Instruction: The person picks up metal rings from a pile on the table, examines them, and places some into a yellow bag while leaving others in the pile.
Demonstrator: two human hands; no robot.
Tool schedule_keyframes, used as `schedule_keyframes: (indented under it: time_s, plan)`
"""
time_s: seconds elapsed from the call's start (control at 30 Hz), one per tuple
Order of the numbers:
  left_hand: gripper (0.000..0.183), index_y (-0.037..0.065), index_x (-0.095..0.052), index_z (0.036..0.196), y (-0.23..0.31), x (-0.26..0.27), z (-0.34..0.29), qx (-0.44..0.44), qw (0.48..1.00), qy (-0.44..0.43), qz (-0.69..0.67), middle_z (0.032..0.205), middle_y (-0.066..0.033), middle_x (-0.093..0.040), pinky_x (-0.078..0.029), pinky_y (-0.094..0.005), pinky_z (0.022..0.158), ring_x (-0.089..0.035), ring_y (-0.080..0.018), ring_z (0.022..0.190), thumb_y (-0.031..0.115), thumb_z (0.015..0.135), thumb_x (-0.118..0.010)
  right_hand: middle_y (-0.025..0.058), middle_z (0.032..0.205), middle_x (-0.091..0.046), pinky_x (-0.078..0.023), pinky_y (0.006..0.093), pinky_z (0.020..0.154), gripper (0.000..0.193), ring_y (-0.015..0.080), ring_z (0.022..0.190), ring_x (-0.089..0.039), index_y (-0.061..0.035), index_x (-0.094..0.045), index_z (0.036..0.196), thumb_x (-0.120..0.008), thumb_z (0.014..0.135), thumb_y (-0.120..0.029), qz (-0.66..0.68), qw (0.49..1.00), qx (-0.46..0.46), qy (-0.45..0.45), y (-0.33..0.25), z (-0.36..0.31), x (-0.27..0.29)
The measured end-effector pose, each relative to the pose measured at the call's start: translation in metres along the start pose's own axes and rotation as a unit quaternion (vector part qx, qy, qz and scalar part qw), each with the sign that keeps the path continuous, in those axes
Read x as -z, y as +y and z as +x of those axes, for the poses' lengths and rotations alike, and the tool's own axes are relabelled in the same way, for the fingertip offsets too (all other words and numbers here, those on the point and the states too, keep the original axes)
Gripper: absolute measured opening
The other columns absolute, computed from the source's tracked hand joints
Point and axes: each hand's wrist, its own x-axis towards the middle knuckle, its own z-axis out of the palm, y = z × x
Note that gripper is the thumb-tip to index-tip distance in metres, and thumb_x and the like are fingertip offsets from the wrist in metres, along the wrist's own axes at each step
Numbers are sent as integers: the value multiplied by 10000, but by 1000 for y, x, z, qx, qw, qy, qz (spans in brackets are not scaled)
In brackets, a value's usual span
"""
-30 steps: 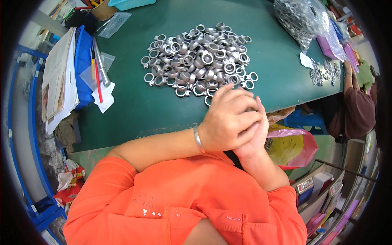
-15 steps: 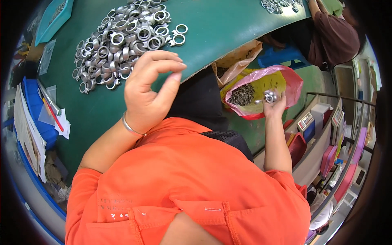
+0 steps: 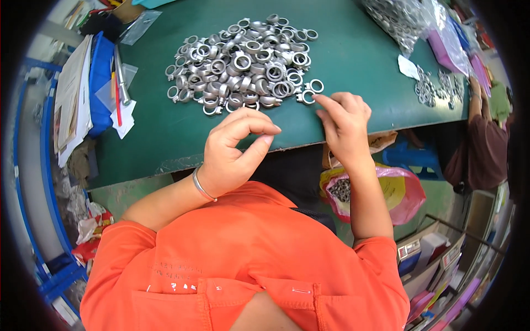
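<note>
A heap of grey metal ring clamps (image 3: 237, 63) with small lugs lies on the green table (image 3: 149, 138). My left hand (image 3: 234, 146), a bangle at its wrist, hovers by the table's near edge. Its fingers are curved, with a gap between thumb and forefinger and nothing visible between them. Off the heap's right side lie two ring clamps (image 3: 316, 86). My right hand (image 3: 346, 121) reaches to the nearer one, thumb and forefinger apart; the forefinger's tip is at its rim, and I cannot tell whether it touches.
Below the table edge, right of my lap, sits an open pink and yellow bag (image 3: 408, 193) holding small metal parts. Clear plastic bags of metal parts (image 3: 395, 22) stand at the far right. Another person (image 3: 480, 143) sits there. A blue tray (image 3: 102, 83) and papers are left.
My right hand has left the bag, where it held metal rings, and come up to the two separate ring clamps, without those rings. The view has turned. My left hand keeps its pose.
</note>
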Motion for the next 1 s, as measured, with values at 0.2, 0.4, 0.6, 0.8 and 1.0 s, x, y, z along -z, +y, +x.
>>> schedule_keyframes:
  time_s: [0.2, 0.4, 0.6, 0.8, 1.0]
  plan:
    - [129, -36, -597, 920, 6, -9, -4, 118, 992, 34, -34, 936, -83, -546, -479, -236, 738, -557, -130, 852, -70, 802, -556, 41, 781, -566, -362, 357, 752, 89, 232, 770, -517, -70, -612, 810, -654, 732, -75, 123, 988, -43, -85, 2, 10, -4]
    - [145, -22, -613, 933, 6, -16, 9, 253, 942, 44, -214, 897, -43, -610, -495, -204, 691, -585, -73, 773, 42, 806, -642, 45, 764, -567, -382, 326, 705, 121, 237, 739, -523, -61, -574, 794, -668, 719, -60, 307, 945, -65, -98, -23, 4, 5]
    - [146, -25, -615, 933, -1, -15, 18, 251, 931, 29, -263, 827, -39, -638, -503, -187, 647, -594, -60, 720, 59, 817, -642, 75, 891, -595, -350, 336, 727, 180, 227, 794, -544, -72, -614, 812, -700, 657, -104, 131, 988, 81, 17, -38, 5, 7]
    - [115, -41, -592, 955, -1, -8, 23, 284, 918, -28, -276, 863, -67, -623, -498, -214, 664, -578, -87, 731, 8, 854, -566, 101, 958, -601, -420, 334, 677, 178, 228, 772, -566, -47, -613, 789, -703, 638, -75, 142, 986, 73, 38, -46, 0, 6]
    - [111, -39, -585, 952, -6, -2, 19, 250, 915, -20, -316, 876, -71, -620, -499, -224, 672, -580, -93, 737, 7, 852, -567, 112, 934, -603, -439, 323, 632, 197, 226, 722, -568, -34, -617, 796, -717, 627, -23, 98, 991, 64, 65, -53, -2, -1]
